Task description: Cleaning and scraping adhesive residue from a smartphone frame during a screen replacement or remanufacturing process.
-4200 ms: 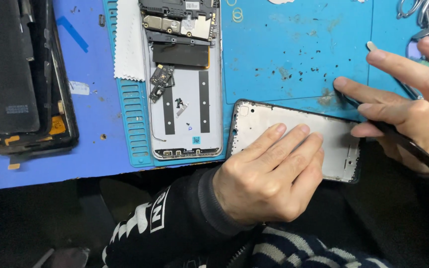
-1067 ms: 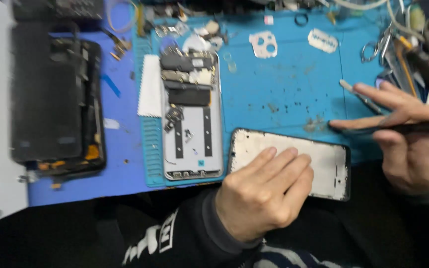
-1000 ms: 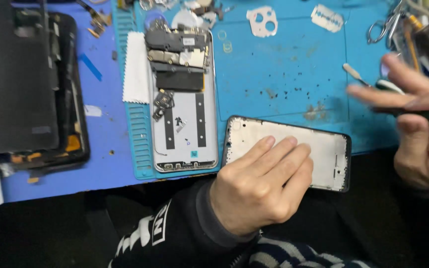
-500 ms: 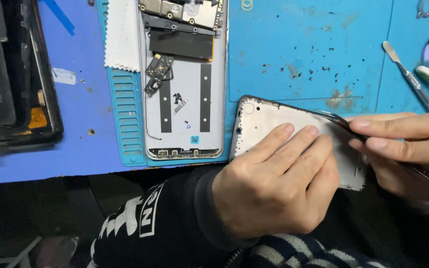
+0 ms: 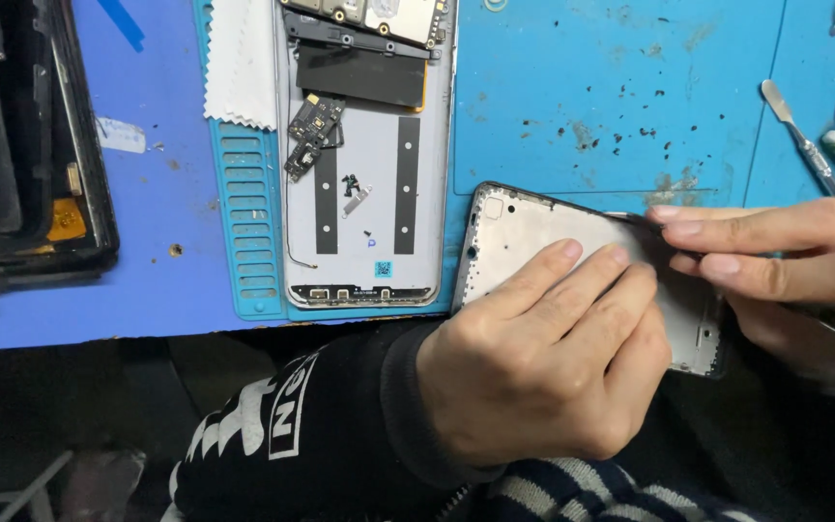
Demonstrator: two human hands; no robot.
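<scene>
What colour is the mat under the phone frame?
The mat is light blue with dark specks, seen in the head view.

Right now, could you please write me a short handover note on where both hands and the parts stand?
Left hand: flat on the pale rectangular phone frame, pinning it at the blue mat's near edge.
Right hand: pinching a thin dark pointed tool, tip at the frame's far edge.
Beside it on the left: an opened silver phone back shell with black adhesive strips and loose small parts. A metal spatula lies at the far right.
Done: both phones are open. Left: the work along the frame's edge looks unfinished; nothing is reassembled.
</scene>
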